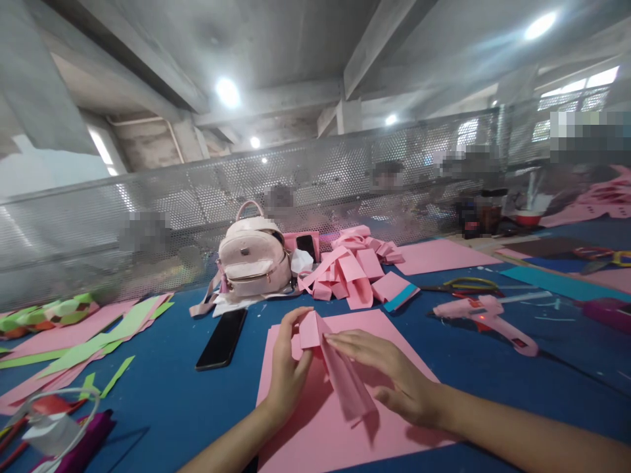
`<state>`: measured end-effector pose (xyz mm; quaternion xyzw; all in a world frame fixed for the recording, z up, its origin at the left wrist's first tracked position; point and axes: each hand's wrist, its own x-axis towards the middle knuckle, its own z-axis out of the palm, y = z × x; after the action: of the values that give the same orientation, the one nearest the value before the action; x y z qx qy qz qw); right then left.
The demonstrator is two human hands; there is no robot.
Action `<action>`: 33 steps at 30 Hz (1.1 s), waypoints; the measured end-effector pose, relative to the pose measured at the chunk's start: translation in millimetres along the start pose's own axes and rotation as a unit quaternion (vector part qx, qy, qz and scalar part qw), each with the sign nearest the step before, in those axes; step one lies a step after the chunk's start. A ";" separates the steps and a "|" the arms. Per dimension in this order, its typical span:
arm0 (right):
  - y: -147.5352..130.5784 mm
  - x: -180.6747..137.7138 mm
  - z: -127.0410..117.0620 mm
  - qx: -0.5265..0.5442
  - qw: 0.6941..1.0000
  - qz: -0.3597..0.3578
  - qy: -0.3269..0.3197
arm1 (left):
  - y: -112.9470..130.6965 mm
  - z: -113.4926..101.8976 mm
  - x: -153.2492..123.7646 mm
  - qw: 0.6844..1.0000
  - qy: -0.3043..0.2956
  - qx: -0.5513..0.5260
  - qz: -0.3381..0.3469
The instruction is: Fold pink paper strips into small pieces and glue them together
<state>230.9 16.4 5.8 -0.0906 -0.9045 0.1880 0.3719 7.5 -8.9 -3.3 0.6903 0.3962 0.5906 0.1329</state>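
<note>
My left hand [292,364] is closed round the upper end of a folded pink paper strip [345,381], thumb in front and fingers behind. The strip is bent into a box-like fold at the top, and its long tail slants down toward me. With fingers stretched out, my right hand [389,371] lies along the strip's right side, fingertips touching it near the fold. Its thumb stands apart from the fingers. Underneath, a large pink sheet [296,450] lies flat on the blue table. Part of the fold is hidden behind my left fingers.
A black phone [221,339] lies left of the sheet. Behind are a pale pink backpack [254,256] and piled pink strips [350,269]. To the right rest a pink glue gun [486,318] and scissors [463,286]. Green and pink paper [98,341] and a white charger [56,433] are at left.
</note>
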 end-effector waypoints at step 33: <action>-8.9 2.3 4.2 -0.043 0.999 0.028 -0.011 | 13.4 -0.6 -5.6 0.998 -0.045 -0.013 0.051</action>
<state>226.0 7.8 8.1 -0.1301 -0.9130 0.1601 0.3521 12.3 -21.7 1.6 0.7336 0.3466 0.5701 0.1295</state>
